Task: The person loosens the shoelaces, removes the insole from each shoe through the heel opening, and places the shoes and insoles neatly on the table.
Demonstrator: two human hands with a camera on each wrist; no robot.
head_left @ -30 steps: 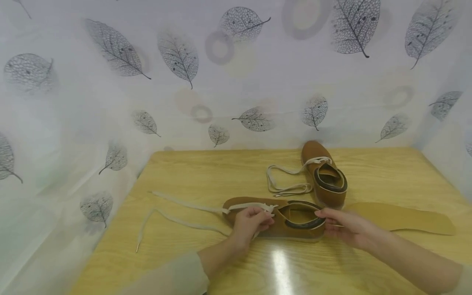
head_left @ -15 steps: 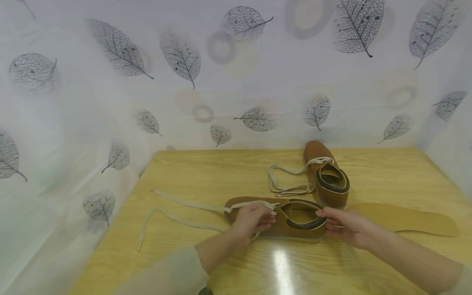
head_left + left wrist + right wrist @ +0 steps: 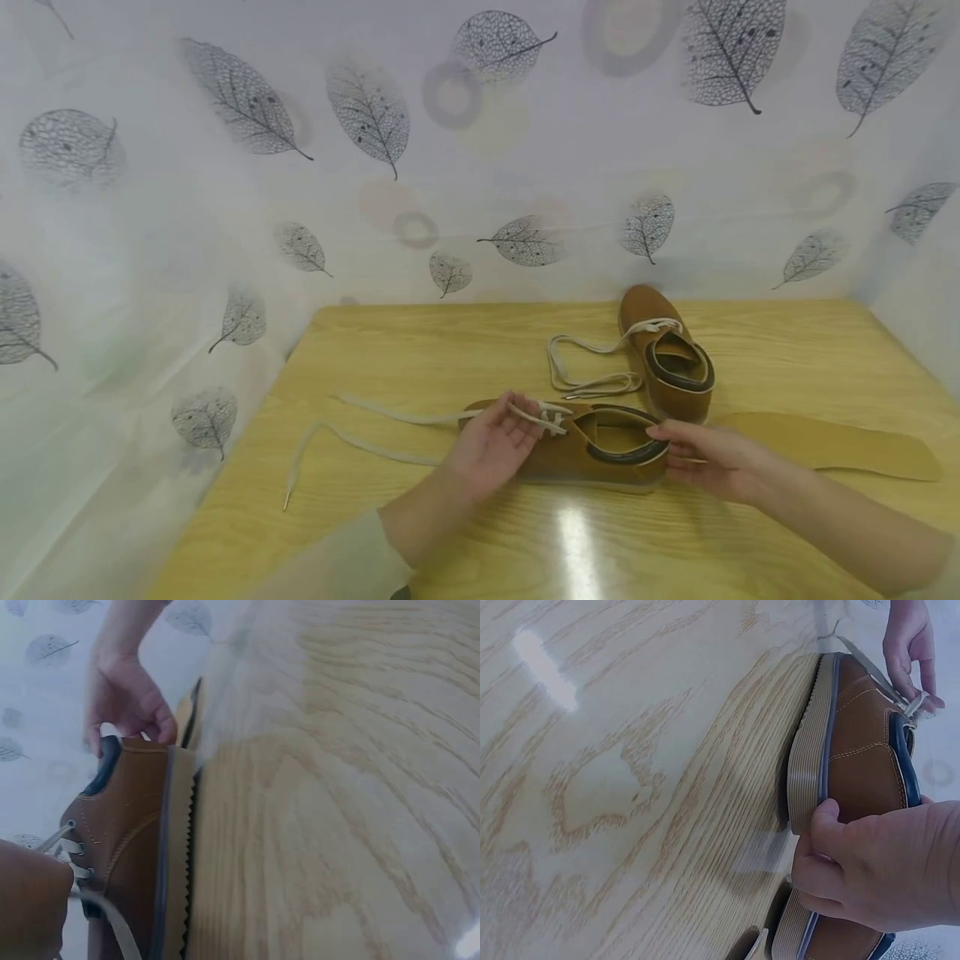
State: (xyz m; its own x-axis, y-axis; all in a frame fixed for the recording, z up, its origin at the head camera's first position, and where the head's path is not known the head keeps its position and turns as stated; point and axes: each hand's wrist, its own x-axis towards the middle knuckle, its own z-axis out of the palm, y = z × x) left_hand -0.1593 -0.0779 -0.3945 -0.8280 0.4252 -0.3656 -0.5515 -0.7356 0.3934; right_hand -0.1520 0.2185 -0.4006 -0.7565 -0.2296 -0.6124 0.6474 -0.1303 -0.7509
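A brown lace-up shoe (image 3: 592,462) lies sideways on the table, toe to the left, its dark-padded opening facing up. My right hand (image 3: 712,462) grips its heel, the thumb at the collar; the right wrist view shows the right hand (image 3: 877,862) at the heel end. Over the front of the shoe, my left hand (image 3: 491,450) is turned palm up, its bent fingers hooked under the pale shoelace (image 3: 536,419) by the eyelets. From the right wrist, the left hand (image 3: 909,649) appears beyond the lacing. Two loose lace ends trail leftward.
Behind stands a second brown shoe (image 3: 660,358), toe away, its lace (image 3: 592,387) looped to its left. A tan insole (image 3: 832,446) lies right of my right hand. The wooden table (image 3: 405,350) meets a leaf-print cloth (image 3: 360,208) at the back.
My left hand has rolled from palm down to palm up and lifts a section of lace off the shoe. The lace end at far left has slid right. My right hand stays at the heel.
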